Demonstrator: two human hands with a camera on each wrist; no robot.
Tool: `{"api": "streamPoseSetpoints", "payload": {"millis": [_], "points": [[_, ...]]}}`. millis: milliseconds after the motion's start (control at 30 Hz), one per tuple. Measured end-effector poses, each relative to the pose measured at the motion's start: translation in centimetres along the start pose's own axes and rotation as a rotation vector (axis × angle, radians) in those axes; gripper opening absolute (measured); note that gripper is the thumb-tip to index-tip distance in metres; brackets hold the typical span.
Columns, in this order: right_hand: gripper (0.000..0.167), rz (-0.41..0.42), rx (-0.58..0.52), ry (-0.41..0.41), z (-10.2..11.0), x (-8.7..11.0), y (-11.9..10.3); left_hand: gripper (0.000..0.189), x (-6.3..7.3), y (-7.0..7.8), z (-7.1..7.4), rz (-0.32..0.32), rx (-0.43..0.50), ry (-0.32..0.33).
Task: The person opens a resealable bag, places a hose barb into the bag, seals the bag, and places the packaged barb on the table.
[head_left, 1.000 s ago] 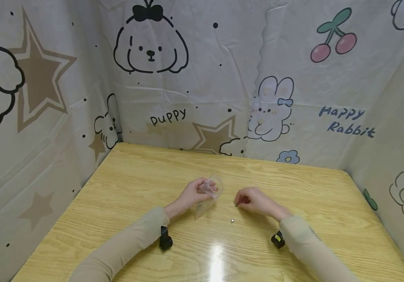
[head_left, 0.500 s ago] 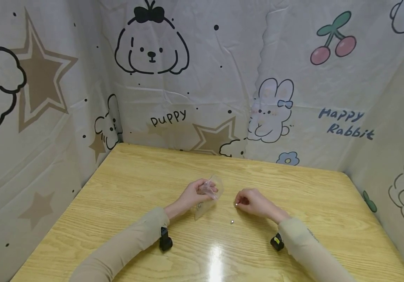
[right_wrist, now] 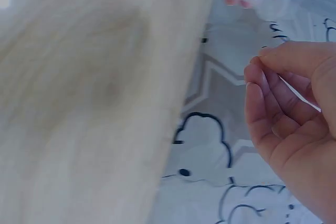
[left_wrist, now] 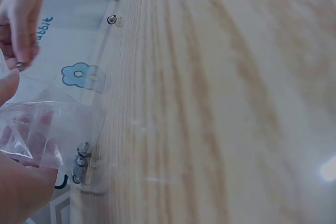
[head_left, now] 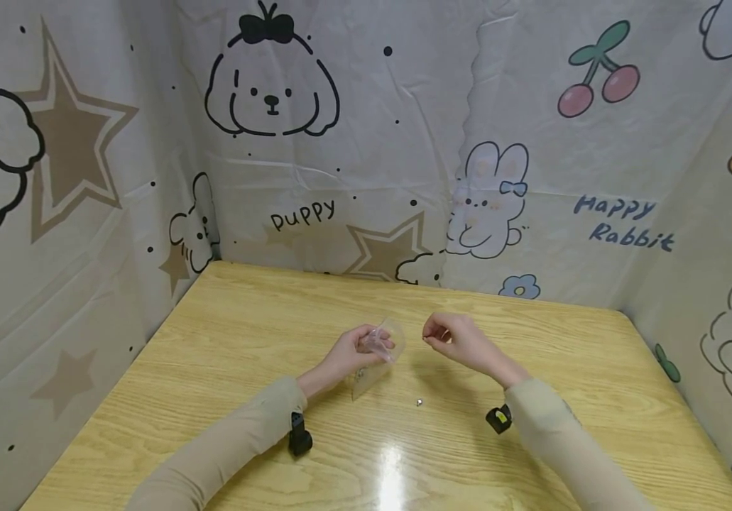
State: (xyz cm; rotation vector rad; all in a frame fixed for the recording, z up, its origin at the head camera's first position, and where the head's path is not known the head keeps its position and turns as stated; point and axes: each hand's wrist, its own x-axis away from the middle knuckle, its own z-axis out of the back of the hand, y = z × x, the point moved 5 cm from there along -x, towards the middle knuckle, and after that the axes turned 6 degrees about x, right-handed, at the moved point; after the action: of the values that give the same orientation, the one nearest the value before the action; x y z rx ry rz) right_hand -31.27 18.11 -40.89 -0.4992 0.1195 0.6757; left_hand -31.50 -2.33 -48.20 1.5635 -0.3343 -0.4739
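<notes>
My left hand holds a clear plastic bag by its upper part, mouth spread. Several small shiny metal pieces lie in the bag's bottom corner in the left wrist view. To the right of the bag, raised over the table, my right hand pinches a tiny metal piece between thumb and forefinger. The fingers hide most of that piece. Another small shiny metal piece rests on the table, between the hands and nearer to me.
The wood-grain table runs back to a printed cloth hanging behind and along both sides. A black wrist camera sits under the left sleeve, another camera under the right.
My right hand has lifted from the tabletop, away from me, with the tiny metal piece pinched. The left hand and bag have stayed in place.
</notes>
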Motion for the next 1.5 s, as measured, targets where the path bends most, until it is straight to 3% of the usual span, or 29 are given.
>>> {"api": "streamPoseSetpoints", "payload": {"millis": [167,433,767,1167,1500], "points": [[0.002,0.036,0.007,0.055,1.2,-1.1,-1.4,0.041,0.1,-0.1,0.1,-0.053,0.007,-0.019],[0.006,0.074,0.049,0.056,1.6,-2.4,-3.5,0.041,0.1,-0.3,0.0,0.026,0.006,-0.003],[0.006,0.174,0.033,0.053,1.2,-3.4,-5.2,0.041,0.1,-0.1,0.0,0.030,0.001,-0.009],[0.002,0.117,0.032,0.042,1.3,-1.8,-3.4,0.041,-0.1,-0.1,-0.1,0.022,0.001,-0.002],[0.005,0.049,0.031,-0.104,-1.8,1.2,-1.0,0.040,-0.1,-0.1,-0.2,0.029,-0.013,0.017]]}}
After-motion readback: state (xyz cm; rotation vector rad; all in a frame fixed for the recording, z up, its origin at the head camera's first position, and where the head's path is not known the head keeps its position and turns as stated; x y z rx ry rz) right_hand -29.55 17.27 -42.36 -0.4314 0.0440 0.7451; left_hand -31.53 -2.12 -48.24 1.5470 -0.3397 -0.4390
